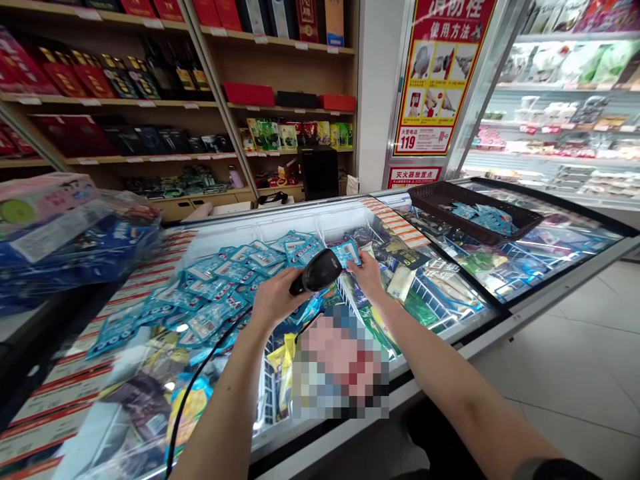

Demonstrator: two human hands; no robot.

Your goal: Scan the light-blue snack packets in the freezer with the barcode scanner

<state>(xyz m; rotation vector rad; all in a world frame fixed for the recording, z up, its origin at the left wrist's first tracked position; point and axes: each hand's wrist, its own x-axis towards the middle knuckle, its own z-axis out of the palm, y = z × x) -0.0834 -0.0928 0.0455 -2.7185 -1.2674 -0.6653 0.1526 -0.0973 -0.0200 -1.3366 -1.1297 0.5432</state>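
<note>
My left hand [277,293] is wrapped round a black corded barcode scanner [323,269], its head tilted toward the right. In my right hand [367,273] I pinch a small blue packet [346,253] by its edge, just beyond the scanner's head. A loose heap of the same kind of blue packets [215,287] spreads over the freezer's glass top [125,373], to the left of my hands. The scanner's cable [187,393] runs down past my left forearm.
A dark brown basket [430,197] with several blue packets [483,217] stands at the far right of the freezer. Plastic-wrapped goods [75,240] lie at the left. Shelves [290,107] with boxes stand behind. A patch near the front edge is blurred out.
</note>
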